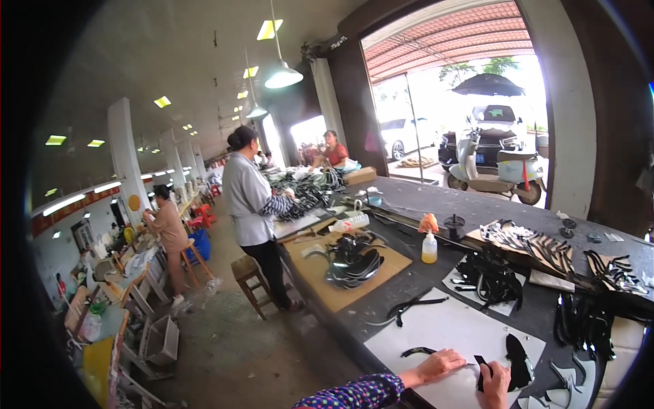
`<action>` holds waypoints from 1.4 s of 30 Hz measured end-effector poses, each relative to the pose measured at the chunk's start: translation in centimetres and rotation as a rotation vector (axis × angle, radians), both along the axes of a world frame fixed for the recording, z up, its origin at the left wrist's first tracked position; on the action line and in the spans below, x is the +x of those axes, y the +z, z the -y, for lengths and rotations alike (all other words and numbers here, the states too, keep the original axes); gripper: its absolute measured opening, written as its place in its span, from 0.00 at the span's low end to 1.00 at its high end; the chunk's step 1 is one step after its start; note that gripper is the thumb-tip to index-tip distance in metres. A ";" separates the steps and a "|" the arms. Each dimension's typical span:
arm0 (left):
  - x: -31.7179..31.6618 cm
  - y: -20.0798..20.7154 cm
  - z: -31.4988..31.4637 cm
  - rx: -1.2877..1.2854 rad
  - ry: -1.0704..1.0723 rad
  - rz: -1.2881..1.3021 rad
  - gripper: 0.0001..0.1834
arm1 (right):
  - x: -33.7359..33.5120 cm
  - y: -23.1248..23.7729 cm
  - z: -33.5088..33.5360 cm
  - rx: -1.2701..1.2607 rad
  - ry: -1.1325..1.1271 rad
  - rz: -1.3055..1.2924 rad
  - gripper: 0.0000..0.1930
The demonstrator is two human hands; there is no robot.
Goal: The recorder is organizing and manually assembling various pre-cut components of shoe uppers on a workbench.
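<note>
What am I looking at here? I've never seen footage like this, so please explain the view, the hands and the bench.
This is one picture from a wide fisheye camera worn on a person's head, so straight edges bend near the rim. There is no machine: the person's own bare hands enter from the bottom edge. The left hand rests flat on a white sheet. The right hand pinches a small black piece, beside a larger black cut piece. All this lies on a long dark bench, along with piles of black straps on cardboard and a yellow squeeze bottle. Further along, a standing co-worker works at the same bench. A scooter is parked outside the open doorway.
</note>
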State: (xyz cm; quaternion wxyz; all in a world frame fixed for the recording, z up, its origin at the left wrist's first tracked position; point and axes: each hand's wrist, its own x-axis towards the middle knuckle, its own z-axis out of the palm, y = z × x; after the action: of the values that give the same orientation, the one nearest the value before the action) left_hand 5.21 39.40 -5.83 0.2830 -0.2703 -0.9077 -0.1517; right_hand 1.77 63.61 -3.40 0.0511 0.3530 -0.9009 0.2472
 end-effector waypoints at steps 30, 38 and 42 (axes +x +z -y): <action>0.0 2.4 0.8 -0.044 -0.063 0.105 0.13 | -2.0 4.1 -1.3 -0.161 -0.102 0.391 0.05; 1.0 2.0 0.7 -0.016 -0.072 0.173 0.14 | -2.0 3.2 0.7 -0.148 0.074 0.406 0.04; 1.3 2.0 0.7 -0.036 -0.046 0.179 0.15 | -1.5 2.7 1.1 -0.191 0.006 0.407 0.04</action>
State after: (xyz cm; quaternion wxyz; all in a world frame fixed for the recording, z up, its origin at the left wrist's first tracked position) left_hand 6.51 38.72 -3.87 0.1923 -0.2813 -0.9255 -0.1653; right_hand 0.22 62.51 -0.73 -0.0990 0.2919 -0.8641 0.3978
